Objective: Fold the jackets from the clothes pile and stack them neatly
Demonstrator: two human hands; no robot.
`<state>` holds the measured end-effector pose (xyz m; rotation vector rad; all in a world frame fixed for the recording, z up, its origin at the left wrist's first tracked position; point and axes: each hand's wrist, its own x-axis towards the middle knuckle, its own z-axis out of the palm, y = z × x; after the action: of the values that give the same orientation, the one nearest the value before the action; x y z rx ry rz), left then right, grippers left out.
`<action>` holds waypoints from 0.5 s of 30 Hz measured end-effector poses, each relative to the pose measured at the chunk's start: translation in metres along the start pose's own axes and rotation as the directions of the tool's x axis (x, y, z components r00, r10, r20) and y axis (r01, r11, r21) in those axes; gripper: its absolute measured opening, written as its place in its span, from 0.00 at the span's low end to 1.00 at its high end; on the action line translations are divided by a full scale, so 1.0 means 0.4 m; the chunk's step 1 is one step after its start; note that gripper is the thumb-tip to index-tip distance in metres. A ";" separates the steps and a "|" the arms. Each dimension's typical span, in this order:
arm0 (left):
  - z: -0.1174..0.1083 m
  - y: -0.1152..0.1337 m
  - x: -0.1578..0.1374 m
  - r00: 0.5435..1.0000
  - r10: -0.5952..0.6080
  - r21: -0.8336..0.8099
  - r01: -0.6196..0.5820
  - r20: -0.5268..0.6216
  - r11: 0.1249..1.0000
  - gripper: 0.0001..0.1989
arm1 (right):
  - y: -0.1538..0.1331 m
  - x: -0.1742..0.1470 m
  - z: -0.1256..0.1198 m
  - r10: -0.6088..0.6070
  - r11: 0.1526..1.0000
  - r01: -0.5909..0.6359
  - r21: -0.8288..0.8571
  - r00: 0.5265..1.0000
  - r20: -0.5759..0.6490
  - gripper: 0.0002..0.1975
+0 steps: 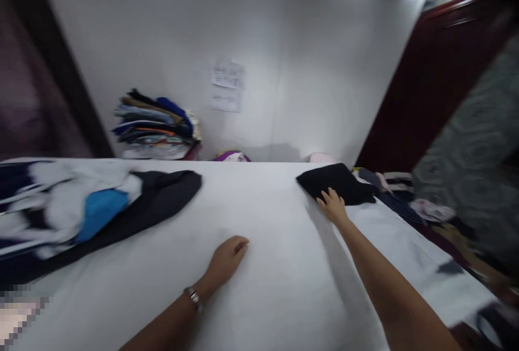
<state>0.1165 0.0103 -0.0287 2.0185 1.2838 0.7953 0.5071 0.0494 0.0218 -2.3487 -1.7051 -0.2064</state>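
Note:
My right hand [333,206] reaches far across the white surface, its fingers spread against the near edge of a black folded garment [334,182]. The garment lies flat near the far edge. My left hand [227,258], with a metal bracelet on its wrist, is over the middle of the white-covered table [259,205]. Its fingers are curled together and I see nothing in them. Left of it, a loose heap of white clothes [67,199] with a blue piece [103,211] rests on dark cloth [170,191].
A tall stack of folded clothes [156,124] stands behind the table at the back left. Along the right side lie more clothes [432,210], lower than the tabletop. Paper notes [227,86] hang on the wall. A dark red door [425,75] is at the right.

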 end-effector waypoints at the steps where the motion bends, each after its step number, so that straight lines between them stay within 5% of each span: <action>1: 0.000 0.005 -0.004 1.000 -0.004 0.008 0.004 0.001 1.000 0.11 | 0.000 -0.020 0.019 -0.039 0.999 0.039 -0.031 0.999 0.000 0.26; 5: -0.002 0.022 -0.017 0.999 -0.038 0.037 0.038 0.002 0.999 0.12 | -0.003 -0.086 0.119 -0.205 0.978 0.203 -0.048 0.977 -0.063 0.24; 9: 0.000 0.029 -0.028 0.998 -0.069 0.037 0.069 -0.002 0.997 0.12 | -0.084 -0.156 0.198 -0.405 0.906 0.399 0.141 0.914 0.014 0.25; 15: -0.030 0.028 -0.046 0.995 -0.089 0.026 0.088 0.045 0.996 0.13 | -0.298 -0.298 0.180 -0.626 0.750 0.528 0.398 0.760 0.172 0.27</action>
<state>0.1073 -0.0083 -0.0158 1.9727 1.3528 0.6911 0.3549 -0.0056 -0.0646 -1.5977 -2.3730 0.3312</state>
